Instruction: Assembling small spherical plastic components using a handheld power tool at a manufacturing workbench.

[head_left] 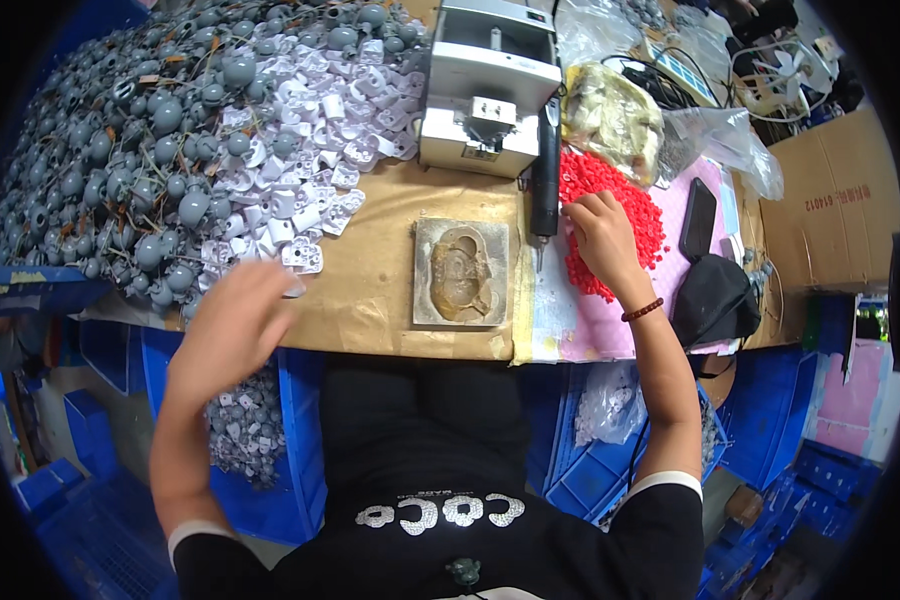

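Observation:
My left hand (232, 328) is smeared by motion at the table's front edge, beside the heap of white plastic parts (300, 135). A pale bit shows by its fingertips, but I cannot tell whether the hand holds it. My right hand (602, 232), with a beaded bracelet, reaches over a pile of small red plastic pieces (630, 205). Its fingers are curled together, tips down; whatever they pinch is hidden. Between the hands lies a square metal fixture (460, 312) with a hollowed, brownish nest. Behind it hangs a black electric screwdriver (545, 165), bit down, beside a grey-white machine (485, 150).
Grey round parts with wires (120, 170) fill the far left. Right of the red pile are a dark phone (699, 218), a black cloth item (718, 300) and a cardboard box (830, 200). A yellowish plastic bag (615, 115) sits behind. Blue bins (295, 440) stand below the table.

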Demonstrator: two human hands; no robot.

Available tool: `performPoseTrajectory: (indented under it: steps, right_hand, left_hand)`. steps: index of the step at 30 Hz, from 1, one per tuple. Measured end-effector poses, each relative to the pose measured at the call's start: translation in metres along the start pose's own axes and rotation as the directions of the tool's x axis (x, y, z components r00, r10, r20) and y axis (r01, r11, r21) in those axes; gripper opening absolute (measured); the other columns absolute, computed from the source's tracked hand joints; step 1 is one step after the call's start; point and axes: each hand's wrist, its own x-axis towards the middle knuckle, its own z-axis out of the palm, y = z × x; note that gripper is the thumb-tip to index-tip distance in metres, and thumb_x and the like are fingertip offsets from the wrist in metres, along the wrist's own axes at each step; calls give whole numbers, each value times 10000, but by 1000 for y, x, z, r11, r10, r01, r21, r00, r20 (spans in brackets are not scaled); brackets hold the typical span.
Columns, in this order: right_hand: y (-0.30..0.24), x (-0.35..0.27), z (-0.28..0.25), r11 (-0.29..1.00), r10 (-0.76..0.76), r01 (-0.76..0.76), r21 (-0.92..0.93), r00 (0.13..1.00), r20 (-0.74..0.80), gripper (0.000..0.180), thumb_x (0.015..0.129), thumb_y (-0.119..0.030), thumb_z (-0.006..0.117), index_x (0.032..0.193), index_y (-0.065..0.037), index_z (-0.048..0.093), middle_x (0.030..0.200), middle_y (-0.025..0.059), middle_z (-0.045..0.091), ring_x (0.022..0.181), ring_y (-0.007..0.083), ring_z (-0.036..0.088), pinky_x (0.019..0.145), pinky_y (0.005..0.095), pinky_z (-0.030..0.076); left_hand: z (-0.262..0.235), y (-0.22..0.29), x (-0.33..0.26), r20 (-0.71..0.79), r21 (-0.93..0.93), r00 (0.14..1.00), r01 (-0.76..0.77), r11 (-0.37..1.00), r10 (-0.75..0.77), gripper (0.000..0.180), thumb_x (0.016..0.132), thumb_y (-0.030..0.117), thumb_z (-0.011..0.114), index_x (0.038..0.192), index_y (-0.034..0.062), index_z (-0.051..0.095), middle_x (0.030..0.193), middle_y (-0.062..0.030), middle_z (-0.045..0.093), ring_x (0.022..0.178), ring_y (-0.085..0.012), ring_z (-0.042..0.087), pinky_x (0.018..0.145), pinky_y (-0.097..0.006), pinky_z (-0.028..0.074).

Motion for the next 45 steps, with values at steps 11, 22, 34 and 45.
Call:
performPoseTrajectory:
  steps: [11, 22, 34, 45]
  right_hand:
    - [10, 2, 16, 1000, -8, 9, -8, 999, 51, 156, 756, -19, 643, 907, -40, 675, 884, 98, 625, 901, 295, 571, 825, 379, 503]
    - [-28, 10, -19, 683, 450, -371, 629, 892, 38, 166, 810, 28, 723, 950, -36, 661, 874, 33, 664, 729, 116, 607, 645, 260, 490]
    - [-116, 20, 26, 848, -184, 293, 442, 944, -273, 194, 743, -53, 777, 889, -68, 649, 907, 51, 663, 831, 242, 622, 712, 365, 479]
    - [-118, 18, 27, 901, -176, 239, 362, 964, -199, 204, 736, -88, 784, 914, -86, 685, 974, 35, 639, 958, 242, 606, 740, 357, 457]
  left_hand:
    - [88, -52, 193, -366, 376, 907, -61, 924, 209, 264, 816, 8, 660, 1068, 63, 605, 1051, -88, 641, 1027, -312, 609, 855, -415, 505]
    - [147, 44, 121, -280, -227, 896, -410, 884, 344, 131, 847, 78, 729, 953, 21, 676, 1037, -106, 676, 919, -266, 627, 796, -362, 530]
    - [136, 52, 120, -250, -262, 965, -148, 954, 81, 441, 759, 169, 809, 1168, 81, 668, 1290, -115, 577, 1206, -333, 501, 1006, -419, 455]
    - [13, -92, 278, -755, 294, 649, 202, 934, 97, 197, 890, 248, 691, 999, 91, 740, 1045, -106, 684, 1034, -322, 583, 880, -429, 497]
